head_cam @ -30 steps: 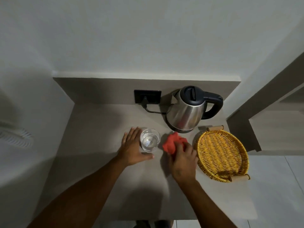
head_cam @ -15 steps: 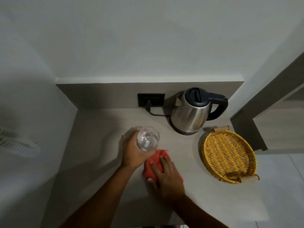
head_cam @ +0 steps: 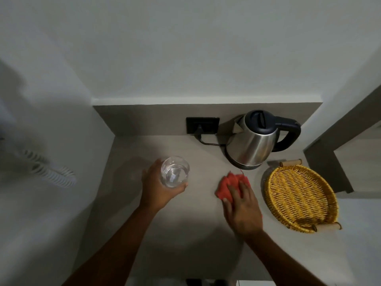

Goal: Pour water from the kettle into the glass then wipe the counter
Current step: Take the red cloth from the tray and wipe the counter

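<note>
A clear glass (head_cam: 174,171) with water in it is held above the grey counter (head_cam: 127,162), with my left hand (head_cam: 157,187) wrapped around its left side. My right hand (head_cam: 242,205) presses flat on a red cloth (head_cam: 231,182) lying on the counter, just in front of the kettle. The steel kettle (head_cam: 254,140) with a black lid and handle stands on its base at the back right, plugged into a black wall socket (head_cam: 202,125).
A yellow wicker tray (head_cam: 300,197) with wooden handles sits at the right end of the counter, close to my right hand. White walls close in the counter at the left and back. A coiled white cord (head_cam: 48,171) hangs on the left wall.
My right hand has slid the red cloth from under the glass toward the right, near the kettle. My left hand still holds the lifted glass, now further left of the cloth.
</note>
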